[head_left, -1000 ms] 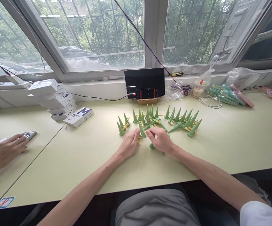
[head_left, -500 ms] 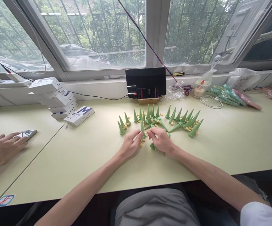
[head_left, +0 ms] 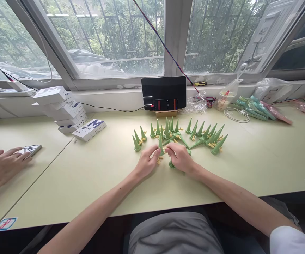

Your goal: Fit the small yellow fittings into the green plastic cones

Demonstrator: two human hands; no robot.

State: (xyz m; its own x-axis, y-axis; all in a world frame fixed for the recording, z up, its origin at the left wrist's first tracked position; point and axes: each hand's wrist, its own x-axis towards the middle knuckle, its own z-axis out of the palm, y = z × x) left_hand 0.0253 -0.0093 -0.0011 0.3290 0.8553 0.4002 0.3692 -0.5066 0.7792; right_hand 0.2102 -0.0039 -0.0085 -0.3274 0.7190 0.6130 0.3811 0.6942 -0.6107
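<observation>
My left hand (head_left: 146, 161) is closed round the base of a green watering spike (head_left: 160, 141), whose tip points up. Opposite it, my right hand (head_left: 180, 157) pinches a small yellow valve (head_left: 164, 150) at the spike's side; the fingers partly hide it. Under my hands lie more yellow valves (head_left: 159, 161) and a green ribbed cap (head_left: 171, 164) on its side. Just beyond, several green spikes with yellow valves stand in groups, at the left (head_left: 136, 144), the middle (head_left: 166, 128) and the right (head_left: 219, 145). A few others lie flat among them.
A co-worker's hand (head_left: 5, 167) rests by a patterned flat object (head_left: 30, 151) at the left. White boxes (head_left: 67, 109) are stacked near one lying box (head_left: 90, 129). A phone (head_left: 165, 104) leans on a dark tablet (head_left: 164, 88). A bagged cup (head_left: 225, 98) and packets (head_left: 258, 107) stand back right.
The held spike has come more upright, and my left thumb now presses across the front of its base. My right hand has stayed nearly in place beside it.
</observation>
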